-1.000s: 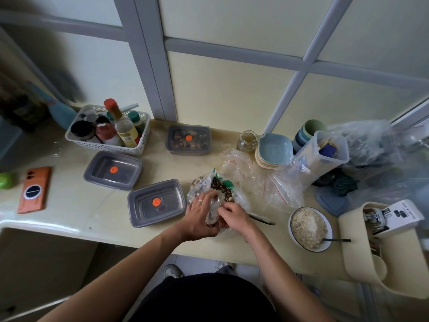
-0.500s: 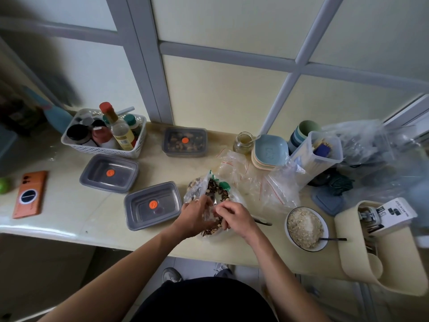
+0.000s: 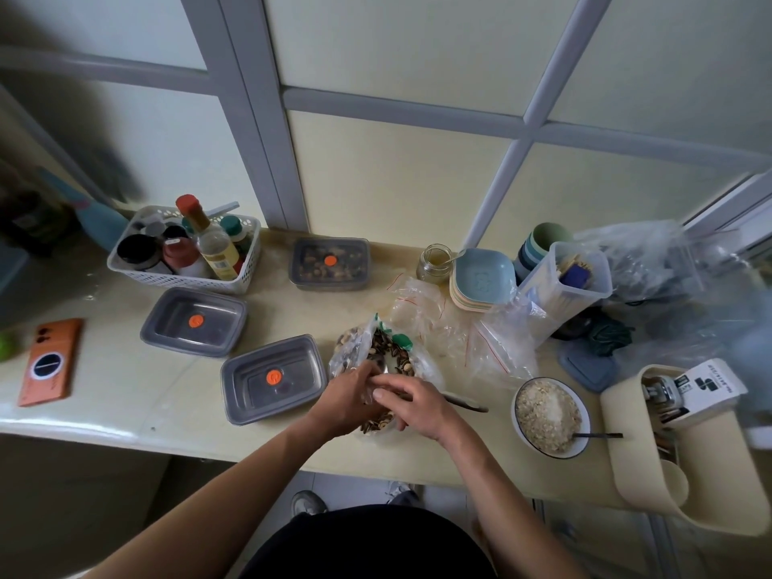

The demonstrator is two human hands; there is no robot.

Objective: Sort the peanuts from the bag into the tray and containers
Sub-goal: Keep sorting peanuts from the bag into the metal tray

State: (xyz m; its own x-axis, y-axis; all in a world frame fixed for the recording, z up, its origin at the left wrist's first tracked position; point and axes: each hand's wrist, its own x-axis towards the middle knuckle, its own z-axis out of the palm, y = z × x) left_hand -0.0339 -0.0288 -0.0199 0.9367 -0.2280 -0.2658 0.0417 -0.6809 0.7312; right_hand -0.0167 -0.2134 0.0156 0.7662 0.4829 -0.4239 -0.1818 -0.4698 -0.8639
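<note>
- The bag (image 3: 378,357), clear film stuffed with dark seeds and pale peanuts (image 3: 349,340), lies on the surface (image 3: 125,390) near its front edge, straight ahead of the person.
- Its long axis runs from the near edge away toward the window, leaning a little left. The bunched far end, with a green scrap, points at the glass. Whether that end is the mouth I cannot tell.
- The left hand (image 3: 351,401) curls its fingers round the film on the bag's left side. The right hand (image 3: 417,401) pinches the film between thumb and forefinger just beside it, and the two hands are nearly touching.
- Gripping the film from both sides probably serves to pull it apart or bunch the contents so single nuts can be picked out. No nut is visibly out of the bag yet.
- The nearest container (image 3: 273,378) sits just left of the bag, lid on and orange sticker up, close enough for a short drop. Its lid looks like it must come off first.
- A second container (image 3: 194,321) lies farther left, also lidded, and a third container (image 3: 330,263) by the window holds mixed nuts.
- No tray can be picked out with certainty.
- Empty zip bags (image 3: 438,319) lie crumpled to the right, and a spoon (image 3: 463,402) pokes out beyond the right hand.
- A bowl (image 3: 549,417) of pale flakes stands farther right, a basket (image 3: 179,252) of bottles at far left, and an orange phone (image 3: 50,361) beyond it.
</note>
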